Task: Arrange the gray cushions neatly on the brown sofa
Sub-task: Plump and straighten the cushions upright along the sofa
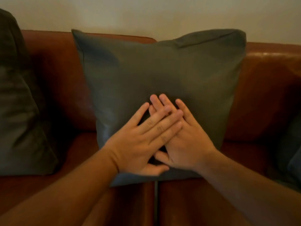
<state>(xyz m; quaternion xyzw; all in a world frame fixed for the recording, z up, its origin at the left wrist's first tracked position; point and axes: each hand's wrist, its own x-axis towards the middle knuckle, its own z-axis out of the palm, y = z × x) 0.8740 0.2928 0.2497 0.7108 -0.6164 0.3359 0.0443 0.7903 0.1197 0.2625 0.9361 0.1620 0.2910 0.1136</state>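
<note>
A gray cushion [159,75] stands upright against the backrest of the brown sofa [267,95], over the seam between two seat pads. My left hand [138,144] and my right hand [187,144] lie flat on its lower front, fingers spread, the left fingers crossing over the right ones. Neither hand grips anything. A second gray cushion [17,111] leans at the sofa's left end. The dark edge of a third cushion [291,152] shows at the far right, mostly cut off.
A pale wall [146,12] rises behind the backrest. The seat pads [211,201] meet in a dark gap just below the middle cushion. Bare leather shows on both sides of that cushion.
</note>
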